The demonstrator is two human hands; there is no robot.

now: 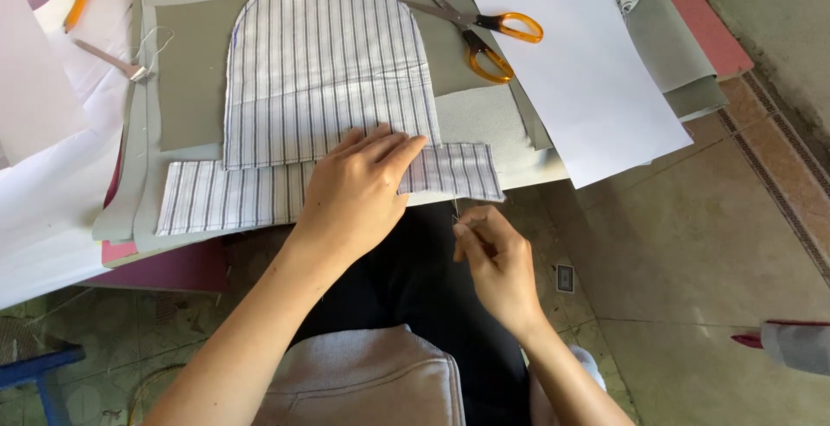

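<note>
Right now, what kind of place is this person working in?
Probably a small home sewing spot, set low over a tiled floor. Cut striped fabric lies on the board, orange-handled scissors beside it, and the right hand pinches a needle while the left hand presses the cloth.

The left hand (359,188) lies flat, fingers spread, on an arch-shaped piece of striped cloth (324,67) where it overlaps a striped strip (233,194) along the near edge of the worktop (519,162). Just off that edge, the right hand (497,262) pinches a thin needle (456,211). Orange-handled scissors (484,37) rest near the far edge beside a white paper sheet (571,63).
</note>
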